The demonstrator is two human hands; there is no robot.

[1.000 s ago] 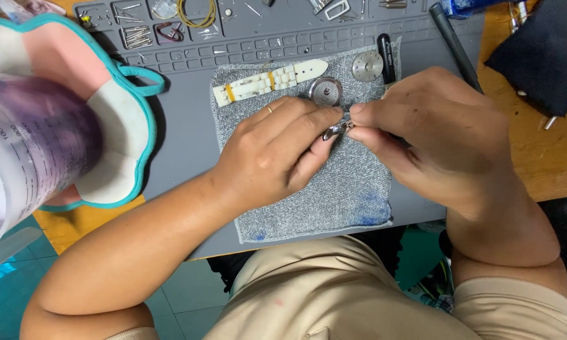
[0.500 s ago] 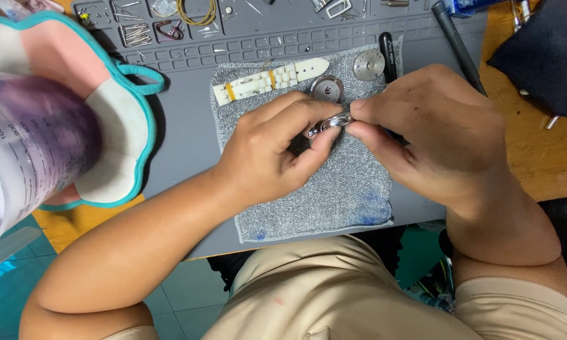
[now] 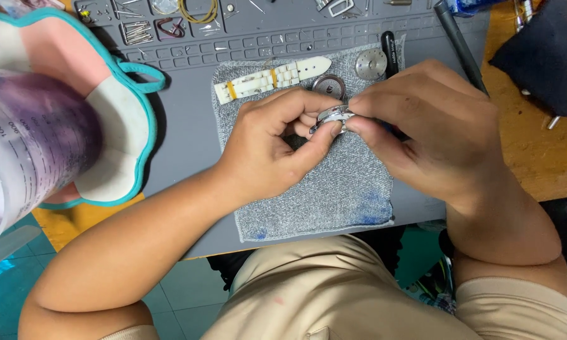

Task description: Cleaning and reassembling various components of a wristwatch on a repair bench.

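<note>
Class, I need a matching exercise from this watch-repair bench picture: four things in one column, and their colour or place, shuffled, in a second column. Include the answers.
Things:
1. watch strap
2. cloth pad
3. work mat
4. small metal part

Descriptions:
A. plain grey, with small compartments along its far edge
B. pinched between fingertips of both hands
C. white with yellow bands
D. speckled grey fabric with blue stains

Pairs: 1-C, 2-D, 3-A, 4-B
</note>
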